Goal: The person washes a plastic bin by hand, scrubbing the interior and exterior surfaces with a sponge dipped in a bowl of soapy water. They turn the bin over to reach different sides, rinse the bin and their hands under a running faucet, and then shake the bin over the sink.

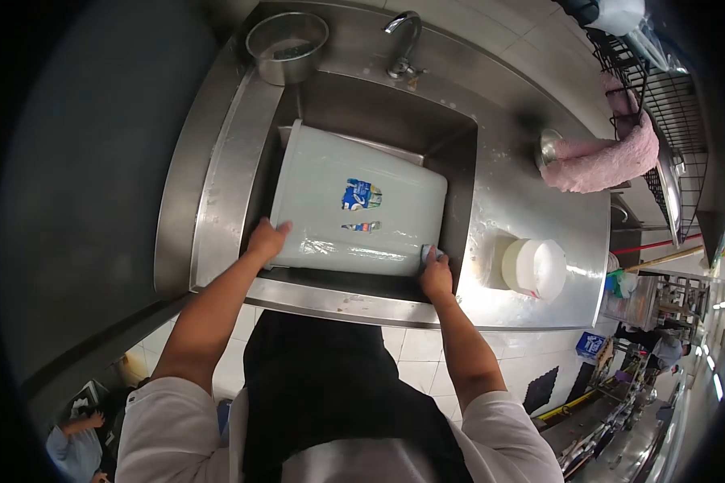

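Observation:
A large pale grey plastic bin [322, 185] with a torn blue label [362, 194] lies on its side in the steel sink [379, 101]. My left hand [267, 240] grips the bin's rim at its lower left corner, thumb on the near side. At the lower right corner, my right hand [437, 272] is closed on a small pale cloth or sponge [431, 253], pressed against the bin's base end. The bin's underside is hidden.
A faucet [404, 48] stands behind the sink, with a round metal bowl [287, 40] at back left. On the right counter are a white tub [533, 269] and a pink towel [608, 161]. A wire rack [669, 105] hangs beyond. Other people are at lower left and far right.

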The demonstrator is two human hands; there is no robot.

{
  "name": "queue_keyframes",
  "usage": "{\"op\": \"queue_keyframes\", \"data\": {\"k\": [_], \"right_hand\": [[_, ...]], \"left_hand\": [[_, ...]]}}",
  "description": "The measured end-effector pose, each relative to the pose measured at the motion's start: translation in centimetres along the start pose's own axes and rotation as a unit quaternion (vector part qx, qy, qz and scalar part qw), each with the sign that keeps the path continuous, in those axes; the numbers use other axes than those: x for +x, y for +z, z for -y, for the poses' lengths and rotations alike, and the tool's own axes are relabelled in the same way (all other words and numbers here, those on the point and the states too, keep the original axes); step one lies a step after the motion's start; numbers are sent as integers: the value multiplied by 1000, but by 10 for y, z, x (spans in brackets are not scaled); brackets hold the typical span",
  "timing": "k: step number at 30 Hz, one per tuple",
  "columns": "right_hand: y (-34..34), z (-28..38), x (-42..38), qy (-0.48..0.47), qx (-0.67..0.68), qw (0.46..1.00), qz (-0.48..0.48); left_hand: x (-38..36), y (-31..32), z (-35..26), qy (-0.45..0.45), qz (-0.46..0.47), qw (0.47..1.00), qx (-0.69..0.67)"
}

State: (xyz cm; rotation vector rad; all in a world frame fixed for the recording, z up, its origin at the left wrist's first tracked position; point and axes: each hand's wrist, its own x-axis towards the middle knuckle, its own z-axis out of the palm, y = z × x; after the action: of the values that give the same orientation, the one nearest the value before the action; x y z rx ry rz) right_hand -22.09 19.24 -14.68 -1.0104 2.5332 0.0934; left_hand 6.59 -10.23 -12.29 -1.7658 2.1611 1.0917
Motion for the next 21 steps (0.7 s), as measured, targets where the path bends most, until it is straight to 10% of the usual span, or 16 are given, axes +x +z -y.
{"op": "queue_keyframes", "data": {"k": [12, 17, 21], "right_hand": [[-99, 27, -3, -37, 101, 976, -187], [-112, 47, 32, -42, 61, 954, -291], [-100, 149, 35, -182, 101, 919, -335]], "left_hand": [[6, -92, -96, 63, -31, 997, -22], [61, -110, -133, -7, 94, 986, -135], [97, -86, -112, -3, 78, 985, -150]]}}
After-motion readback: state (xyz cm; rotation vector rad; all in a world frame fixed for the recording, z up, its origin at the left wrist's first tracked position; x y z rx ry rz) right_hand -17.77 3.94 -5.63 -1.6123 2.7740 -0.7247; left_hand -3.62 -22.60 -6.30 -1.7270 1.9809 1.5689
